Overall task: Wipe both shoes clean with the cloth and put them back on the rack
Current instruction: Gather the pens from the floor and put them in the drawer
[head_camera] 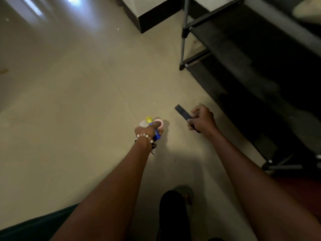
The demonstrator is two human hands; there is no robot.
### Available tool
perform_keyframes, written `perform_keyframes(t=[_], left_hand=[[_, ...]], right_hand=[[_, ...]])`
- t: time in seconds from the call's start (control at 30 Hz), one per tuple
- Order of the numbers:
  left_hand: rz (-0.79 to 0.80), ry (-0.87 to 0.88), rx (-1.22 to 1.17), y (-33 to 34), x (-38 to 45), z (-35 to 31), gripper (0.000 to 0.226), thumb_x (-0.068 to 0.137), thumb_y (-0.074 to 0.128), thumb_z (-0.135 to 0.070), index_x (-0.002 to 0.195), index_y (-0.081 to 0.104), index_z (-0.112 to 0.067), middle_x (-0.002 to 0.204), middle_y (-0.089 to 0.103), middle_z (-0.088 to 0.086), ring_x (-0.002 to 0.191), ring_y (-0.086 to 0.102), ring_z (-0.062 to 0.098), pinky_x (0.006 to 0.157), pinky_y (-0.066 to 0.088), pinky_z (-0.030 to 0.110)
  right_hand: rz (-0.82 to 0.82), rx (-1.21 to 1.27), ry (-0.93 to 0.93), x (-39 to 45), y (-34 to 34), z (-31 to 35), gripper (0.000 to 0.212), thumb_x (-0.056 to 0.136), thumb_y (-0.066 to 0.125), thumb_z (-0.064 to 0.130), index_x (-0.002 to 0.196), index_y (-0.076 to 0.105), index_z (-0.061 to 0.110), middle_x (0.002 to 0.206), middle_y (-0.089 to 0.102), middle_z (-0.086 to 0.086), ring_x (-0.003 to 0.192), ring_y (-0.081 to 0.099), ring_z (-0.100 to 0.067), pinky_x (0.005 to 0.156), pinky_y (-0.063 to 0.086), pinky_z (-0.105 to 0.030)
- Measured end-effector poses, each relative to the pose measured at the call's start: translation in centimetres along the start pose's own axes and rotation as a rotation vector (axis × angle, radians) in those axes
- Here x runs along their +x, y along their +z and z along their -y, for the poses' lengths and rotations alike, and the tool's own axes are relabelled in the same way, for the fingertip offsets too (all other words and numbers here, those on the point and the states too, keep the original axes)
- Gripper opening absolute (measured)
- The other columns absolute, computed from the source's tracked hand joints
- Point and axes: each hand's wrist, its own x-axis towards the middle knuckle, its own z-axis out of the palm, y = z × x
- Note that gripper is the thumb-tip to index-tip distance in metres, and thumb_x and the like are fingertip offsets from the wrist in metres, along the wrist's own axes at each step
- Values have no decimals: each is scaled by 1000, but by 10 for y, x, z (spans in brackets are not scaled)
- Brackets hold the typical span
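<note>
Looks barely started: left hand [149, 130] at lower centre grips a blue-and-yellow bottle [153, 127] and maybe a whitish cloth [142, 122]. Right hand [202, 120] clutches a dark flat object [184, 113]. Rack [243, 54] sits upper right; no shoes clearly visible.

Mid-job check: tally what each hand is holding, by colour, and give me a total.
Left hand:
Blue and yellow bottle: 1
Pink round tin: 1
White cloth: 1
Right hand:
Dark flat strip: 1
Total: 4
</note>
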Motion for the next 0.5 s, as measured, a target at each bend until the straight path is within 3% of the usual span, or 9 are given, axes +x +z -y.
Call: perform_keyframes(t=[0.07, 0.13, 0.23, 0.33, 0.5], left_hand=[[80, 58, 28, 24, -18, -29, 42, 78, 69, 11, 114, 55, -5, 97, 64, 20, 59, 62, 29, 42, 50, 24], [178, 105, 81, 51, -47, -62, 43, 77, 71, 9, 115, 54, -4, 95, 63, 20, 55, 63, 27, 43, 52, 25], [319, 172, 166, 86, -107, -105, 43, 75, 76, 4, 112, 55, 4, 96, 65, 23, 59, 66, 27, 41, 52, 25], [450, 262, 214, 108, -177, -133, 37, 75, 76, 3, 107, 58, 8, 85, 66, 23, 48, 66, 21, 41, 50, 22], [604, 264, 118, 102, -290, -128, 28, 81, 70, 2, 106, 58, 3, 82, 65, 18, 46, 66, 17, 41, 49, 20]], right_hand=[[-5, 215, 68, -15, -31, 25, 40, 80, 64, -11, 109, 48, 12, 88, 59, -11, 62, 68, -25, 63, 60, -38], [-5, 298, 73, -40, -57, 52, 35, 84, 60, -11, 111, 50, 9, 86, 61, -14, 64, 67, -25, 69, 60, -43], [-75, 419, 31, -94, -95, 87, 30, 84, 52, -14, 109, 52, 2, 80, 60, -16, 63, 62, -24, 59, 59, -37], [-142, 580, -27, -161, -129, 112, 30, 80, 44, -17, 104, 52, 1, 79, 58, -15, 61, 58, -20, 44, 48, -23], [-168, 826, -84, -288, -166, 119, 26, 86, 53, -9, 106, 56, 7, 81, 66, -11, 64, 62, -14, 54, 50, -22]])
